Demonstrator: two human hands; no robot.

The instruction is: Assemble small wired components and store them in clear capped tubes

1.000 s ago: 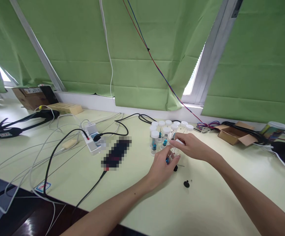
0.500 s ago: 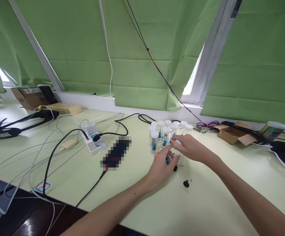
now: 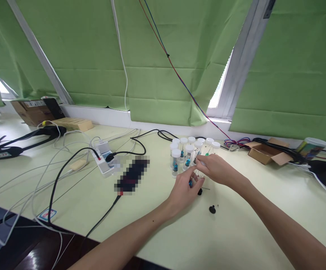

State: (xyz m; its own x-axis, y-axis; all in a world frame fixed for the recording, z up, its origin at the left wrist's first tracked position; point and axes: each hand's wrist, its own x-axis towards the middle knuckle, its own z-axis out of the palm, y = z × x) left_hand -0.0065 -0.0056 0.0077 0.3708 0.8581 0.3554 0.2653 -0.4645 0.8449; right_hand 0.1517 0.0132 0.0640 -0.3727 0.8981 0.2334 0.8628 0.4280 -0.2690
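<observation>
My left hand (image 3: 183,190) is closed round a clear vial (image 3: 198,175) with something blue and thin wires inside. My right hand (image 3: 217,167) grips the top of this same vial, where its fingers cover most of the white cap. Just behind and to the left stand several capped clear vials (image 3: 175,164), holding small blue parts with wire-like leads. One at the back right has a green part (image 3: 207,154). A black round piece (image 3: 199,191) and a thin rod lie by my left thumb; another black round piece (image 3: 212,209) with a short stem lies nearer me.
To the left are a pixelated dark phone-like object (image 3: 133,175), a white power strip (image 3: 104,165) and tangled cables. Black headgear (image 3: 4,152) lies far left. An open cardboard box (image 3: 264,154), a printed canister (image 3: 311,150) and black gear are at right.
Both hands keep nearly the same place on the vial; the right fingers have shifted slightly at the cap. The view has moved a little. The other vials stand as before.
</observation>
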